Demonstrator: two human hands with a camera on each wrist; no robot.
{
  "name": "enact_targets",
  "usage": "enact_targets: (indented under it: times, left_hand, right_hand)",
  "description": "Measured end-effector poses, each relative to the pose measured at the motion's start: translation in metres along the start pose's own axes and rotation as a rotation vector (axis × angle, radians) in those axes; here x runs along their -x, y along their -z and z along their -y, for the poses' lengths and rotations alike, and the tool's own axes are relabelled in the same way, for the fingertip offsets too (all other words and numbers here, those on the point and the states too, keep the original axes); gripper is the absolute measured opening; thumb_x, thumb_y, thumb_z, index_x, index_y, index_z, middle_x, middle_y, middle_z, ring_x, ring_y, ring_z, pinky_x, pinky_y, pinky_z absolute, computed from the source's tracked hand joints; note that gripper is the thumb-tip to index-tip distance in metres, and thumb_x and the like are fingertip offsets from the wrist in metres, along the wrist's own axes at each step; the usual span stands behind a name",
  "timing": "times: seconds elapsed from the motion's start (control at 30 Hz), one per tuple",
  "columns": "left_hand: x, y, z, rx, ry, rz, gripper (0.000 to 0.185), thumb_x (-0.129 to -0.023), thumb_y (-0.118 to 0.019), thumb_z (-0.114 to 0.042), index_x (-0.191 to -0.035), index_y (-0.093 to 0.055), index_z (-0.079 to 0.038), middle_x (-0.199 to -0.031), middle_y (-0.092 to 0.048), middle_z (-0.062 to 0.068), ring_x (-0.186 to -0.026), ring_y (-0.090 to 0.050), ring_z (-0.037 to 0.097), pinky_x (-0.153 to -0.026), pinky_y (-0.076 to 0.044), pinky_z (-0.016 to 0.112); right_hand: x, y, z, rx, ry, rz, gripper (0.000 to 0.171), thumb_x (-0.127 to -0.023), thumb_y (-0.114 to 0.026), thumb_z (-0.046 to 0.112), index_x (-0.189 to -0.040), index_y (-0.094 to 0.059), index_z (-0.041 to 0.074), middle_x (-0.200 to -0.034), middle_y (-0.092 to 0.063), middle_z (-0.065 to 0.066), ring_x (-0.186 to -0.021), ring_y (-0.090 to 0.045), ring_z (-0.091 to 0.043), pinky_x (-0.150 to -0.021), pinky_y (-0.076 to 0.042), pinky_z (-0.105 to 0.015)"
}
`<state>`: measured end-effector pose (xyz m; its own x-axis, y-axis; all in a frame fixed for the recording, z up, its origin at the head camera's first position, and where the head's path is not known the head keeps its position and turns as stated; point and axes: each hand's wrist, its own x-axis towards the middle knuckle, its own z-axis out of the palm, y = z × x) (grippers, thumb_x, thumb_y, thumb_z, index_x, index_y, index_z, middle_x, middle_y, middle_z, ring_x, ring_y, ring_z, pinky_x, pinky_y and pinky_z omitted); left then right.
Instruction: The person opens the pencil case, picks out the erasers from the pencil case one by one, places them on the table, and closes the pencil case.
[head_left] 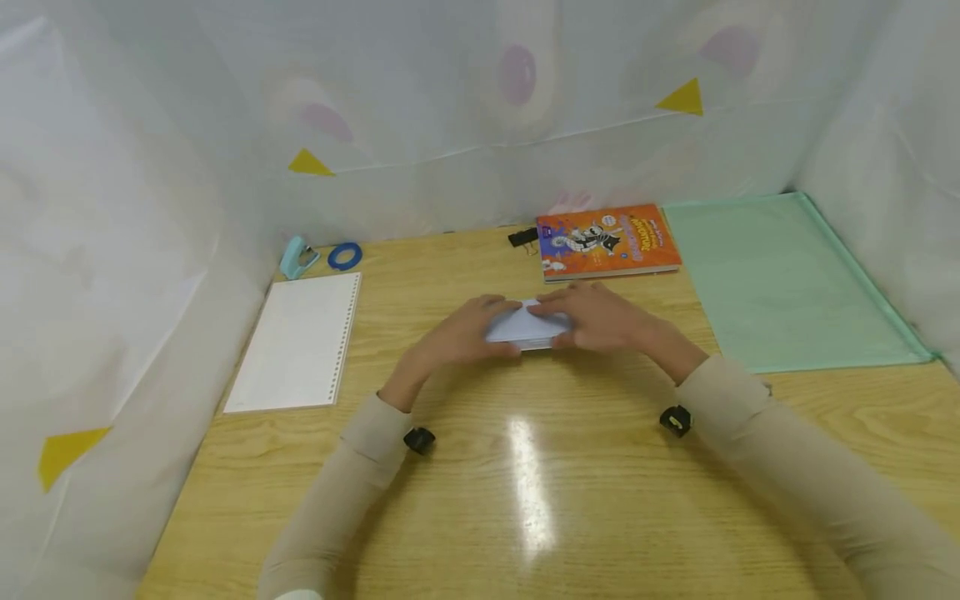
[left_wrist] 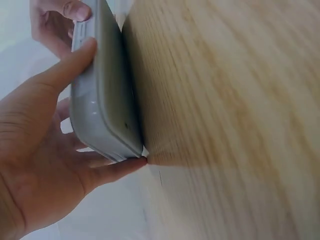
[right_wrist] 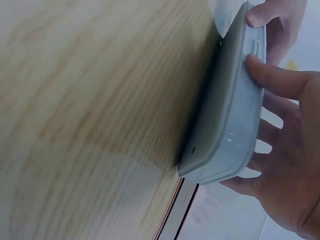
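- Fingers (left_wrist: 74, 66) of the left hand (head_left: 471, 330) and right hand (head_left: 600, 322) grip the pale case (head_left: 528, 327) from both ends, thumbs along its near side.
- Its lid looks closed, so that much seems done; letting go is left.
- It sits low over the tabletop (head_left: 450, 508); whether its base rests flat, I can't tell.
- Left of the case, the white loose-leaf pad (head_left: 296, 342) lies untouched.
- Beyond it, rightward, so does the orange book (head_left: 606, 242).

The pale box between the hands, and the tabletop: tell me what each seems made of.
Pale box: probably hard plastic, smooth with a slight sheen, judging by its rounded corners and small highlights; painted metal can't be ruled out. Tabletop: wood or a wood-look laminate, glossy, since it shows brownish grain and a bright reflected streak.
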<state>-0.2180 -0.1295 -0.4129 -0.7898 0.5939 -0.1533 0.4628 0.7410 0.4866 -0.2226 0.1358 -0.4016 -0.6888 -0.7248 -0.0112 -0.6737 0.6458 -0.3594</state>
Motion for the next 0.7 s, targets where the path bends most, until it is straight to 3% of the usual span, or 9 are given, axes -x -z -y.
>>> enact_targets:
  times: [0.2, 0.4, 0.7]
  left_hand:
    - [0.002, 0.007, 0.008, 0.148, 0.051, -0.019, 0.076, -0.098, -0.063, -0.061, -0.159, -0.045, -0.02, -0.157, -0.045, 0.014, -0.139, -0.045, 0.029, -0.113, -0.042, 0.048]
    - [-0.001, 0.011, 0.012, 0.155, 0.014, -0.022, 0.072, -0.101, -0.061, -0.058, -0.157, -0.047, -0.016, -0.154, -0.051, 0.013, -0.136, -0.051, 0.028, -0.113, -0.043, 0.047]
    - [-0.003, 0.014, 0.011, 0.173, 0.009, -0.024, 0.071, -0.1, -0.062, -0.057, -0.155, -0.05, -0.013, -0.152, -0.056, 0.009, -0.133, -0.055, 0.026, -0.113, -0.043, 0.045]
  right_hand:
    - [-0.002, 0.007, -0.004, -0.074, 0.017, 0.029, 0.055, -0.104, -0.063, 0.033, -0.152, -0.053, 0.01, -0.152, -0.053, -0.019, -0.134, -0.053, -0.046, -0.113, -0.038, -0.063]
    - [-0.003, 0.009, -0.004, 0.032, 0.07, 0.048, 0.059, -0.107, -0.055, 0.042, -0.155, -0.048, 0.009, -0.151, -0.054, -0.02, -0.128, -0.059, -0.045, -0.107, -0.046, -0.059]
    - [-0.002, 0.008, -0.005, 0.123, 0.062, 0.08, 0.055, -0.113, -0.043, 0.036, -0.16, -0.039, 0.009, -0.154, -0.05, -0.022, -0.137, -0.051, -0.047, -0.113, -0.04, -0.062]
